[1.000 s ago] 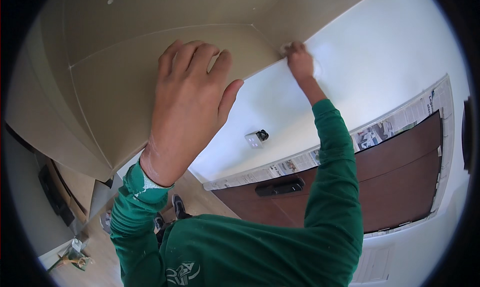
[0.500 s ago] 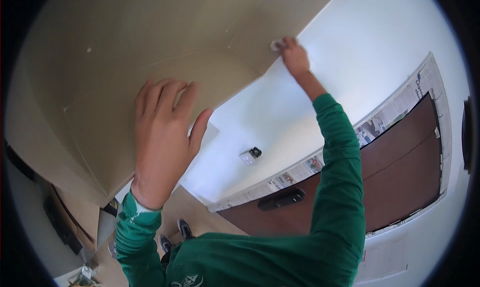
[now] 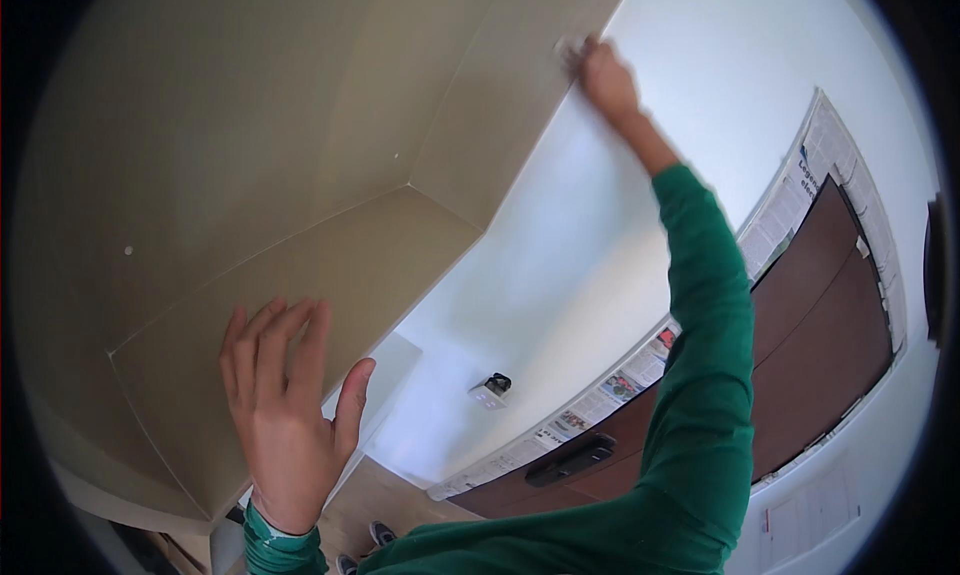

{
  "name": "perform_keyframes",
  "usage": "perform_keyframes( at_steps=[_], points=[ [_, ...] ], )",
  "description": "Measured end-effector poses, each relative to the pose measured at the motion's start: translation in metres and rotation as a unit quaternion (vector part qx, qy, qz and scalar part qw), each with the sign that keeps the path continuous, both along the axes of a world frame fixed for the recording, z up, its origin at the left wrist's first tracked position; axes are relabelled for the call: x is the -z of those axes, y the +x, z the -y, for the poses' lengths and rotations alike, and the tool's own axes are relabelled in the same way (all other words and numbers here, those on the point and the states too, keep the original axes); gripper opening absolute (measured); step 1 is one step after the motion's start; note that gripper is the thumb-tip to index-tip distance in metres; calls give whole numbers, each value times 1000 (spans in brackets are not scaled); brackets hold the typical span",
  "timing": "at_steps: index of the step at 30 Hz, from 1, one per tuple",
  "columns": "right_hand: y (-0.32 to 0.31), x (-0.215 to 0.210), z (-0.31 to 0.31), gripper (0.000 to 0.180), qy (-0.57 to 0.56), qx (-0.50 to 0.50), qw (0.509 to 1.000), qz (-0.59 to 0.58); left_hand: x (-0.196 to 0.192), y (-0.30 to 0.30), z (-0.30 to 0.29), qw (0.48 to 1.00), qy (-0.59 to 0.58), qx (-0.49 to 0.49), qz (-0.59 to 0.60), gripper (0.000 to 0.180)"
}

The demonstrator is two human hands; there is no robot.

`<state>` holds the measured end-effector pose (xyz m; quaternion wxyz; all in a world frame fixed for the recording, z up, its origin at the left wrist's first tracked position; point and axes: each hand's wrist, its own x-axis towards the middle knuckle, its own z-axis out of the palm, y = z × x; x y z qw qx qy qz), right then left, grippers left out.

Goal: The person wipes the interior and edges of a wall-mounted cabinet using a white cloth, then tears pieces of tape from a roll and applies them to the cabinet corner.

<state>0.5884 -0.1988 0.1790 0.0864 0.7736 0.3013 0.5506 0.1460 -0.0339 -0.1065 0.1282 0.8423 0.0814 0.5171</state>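
My right hand point(image 3: 607, 83) is raised at arm's length, its fingers closed on a small whitish piece point(image 3: 568, 50). Motion blurs the piece, so I cannot make out its kind. It is at the beige panel point(image 3: 500, 85), close to the edge where the beige meets the white wall point(image 3: 690, 85). Lower and to the left, my left hand point(image 3: 285, 405) is raised with fingers spread and thumb out, holding nothing. Behind it lies the beige lower surface point(image 3: 330, 260) of the boxy recess; whether the hand touches it I cannot tell.
A brown door point(image 3: 825, 345) is bordered with taped newspaper point(image 3: 775, 225); a dark handle plate point(image 3: 570, 462) sits on it. A white wall box with a black part point(image 3: 490, 390) projects from the wall. A paper sheet point(image 3: 810, 520) hangs lower right. My shoes point(image 3: 380, 533) show below.
My right hand has moved up along the beige panel's edge with the whitish piece. My left hand now appears lower and further left, still open. The whole view has shifted upward.
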Motion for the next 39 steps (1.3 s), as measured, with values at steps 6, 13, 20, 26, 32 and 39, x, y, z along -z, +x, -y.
perform_keyframes(
  at_steps=[6, 13, 20, 26, 32, 39],
  points=[
    [-11, 207, 26, 45, -333, -38, 941, -47, 6, -3, -5, 1000, -8, 21, 10, 45],
    [-34, 81, 15, 39, -100, -3, 994, 33, 6, -3, -2, 1000, -4, 29, -1, 46],
    [-7, 240, 4, 44, -291, 19, 955, -53, 6, -3, -6, 999, -12, 41, 8, 46],
    [-5, 124, 1, 41, -186, 67, 980, 10, 8, -2, -6, 999, -10, 46, 7, 43],
    [4, 194, 16, 41, -183, 30, 983, -13, 9, -2, -4, 998, -9, 66, 19, 43],
    [-6, 194, 41, 51, -310, 9, 951, -5, 9, -2, -6, 997, -14, 72, 24, 44]
  ],
)
